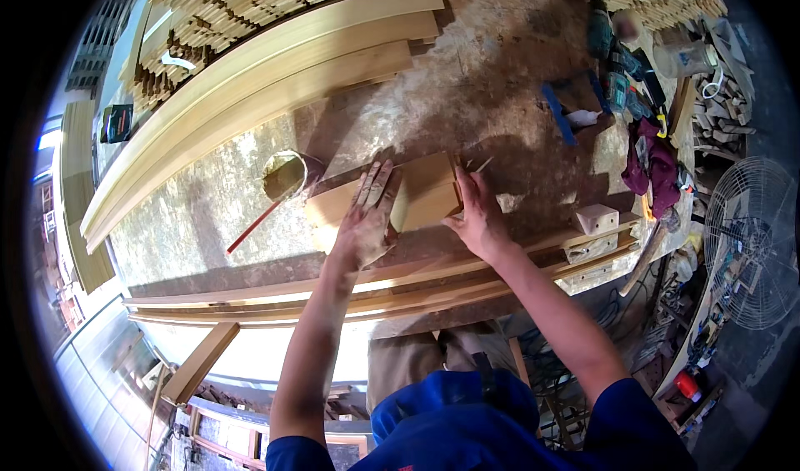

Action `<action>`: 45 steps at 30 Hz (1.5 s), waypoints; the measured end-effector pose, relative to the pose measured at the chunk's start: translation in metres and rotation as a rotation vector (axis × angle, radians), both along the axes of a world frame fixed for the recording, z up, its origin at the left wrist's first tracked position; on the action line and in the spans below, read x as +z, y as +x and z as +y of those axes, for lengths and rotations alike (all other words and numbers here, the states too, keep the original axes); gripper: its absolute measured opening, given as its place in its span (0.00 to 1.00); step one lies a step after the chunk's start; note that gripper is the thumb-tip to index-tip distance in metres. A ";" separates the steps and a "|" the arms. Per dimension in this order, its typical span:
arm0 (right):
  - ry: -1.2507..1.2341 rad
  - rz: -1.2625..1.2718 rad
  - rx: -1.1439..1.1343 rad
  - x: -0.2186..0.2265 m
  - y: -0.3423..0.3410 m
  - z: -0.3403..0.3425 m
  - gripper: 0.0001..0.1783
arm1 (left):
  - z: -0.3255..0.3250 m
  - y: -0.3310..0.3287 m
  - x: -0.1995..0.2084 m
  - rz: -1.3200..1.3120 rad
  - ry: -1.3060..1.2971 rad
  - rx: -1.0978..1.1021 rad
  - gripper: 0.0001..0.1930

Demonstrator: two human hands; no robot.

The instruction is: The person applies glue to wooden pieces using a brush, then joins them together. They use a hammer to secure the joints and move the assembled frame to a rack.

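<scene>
Two short, pale wooden boards [429,179] lie side by side on the worn workbench [517,79], mid-picture. My left hand [367,221] rests flat across them with its fingers stretched out. At their right end, my right hand [481,221] grips the edge, thumb at the near side and index finger at the far corner. Its other fingers are partly hidden. A thin, pencil-like stick [483,164] shows beside that index fingertip; whether the hand holds it is unclear. Left of the boards are an open round tub [287,175] and a slim red stick [254,228].
Long planks [275,88] lie at the back left, before stacked wood strips [275,0]. Long narrow strips [250,298] run along the near edge, with small drilled blocks [597,219] at right. Power drills [617,88], a maroon cloth [662,167] and a fan [752,242] are farther right.
</scene>
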State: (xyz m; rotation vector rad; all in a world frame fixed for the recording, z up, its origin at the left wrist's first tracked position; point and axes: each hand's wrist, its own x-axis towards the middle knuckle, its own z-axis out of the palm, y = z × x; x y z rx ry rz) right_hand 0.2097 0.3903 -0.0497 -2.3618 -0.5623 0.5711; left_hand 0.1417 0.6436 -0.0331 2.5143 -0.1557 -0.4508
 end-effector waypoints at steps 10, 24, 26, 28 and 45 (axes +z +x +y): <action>-0.100 -0.090 -0.278 -0.006 0.047 0.045 0.32 | 0.011 -0.011 -0.019 -0.288 -0.036 0.046 0.40; -0.039 -0.182 -0.422 -0.019 0.083 -0.060 0.17 | 0.113 -0.063 0.001 -0.138 -0.278 1.018 0.38; 0.232 -0.093 -0.319 0.014 0.058 -0.001 0.13 | 0.131 -0.032 -0.004 -0.365 -0.719 0.867 0.39; 0.309 -0.053 -0.060 0.096 0.027 0.067 0.16 | 0.157 -0.021 -0.021 -0.141 -0.569 0.702 0.36; 0.294 -0.316 0.358 0.172 0.096 0.044 0.13 | -0.058 0.142 0.006 -0.221 -0.602 0.465 0.24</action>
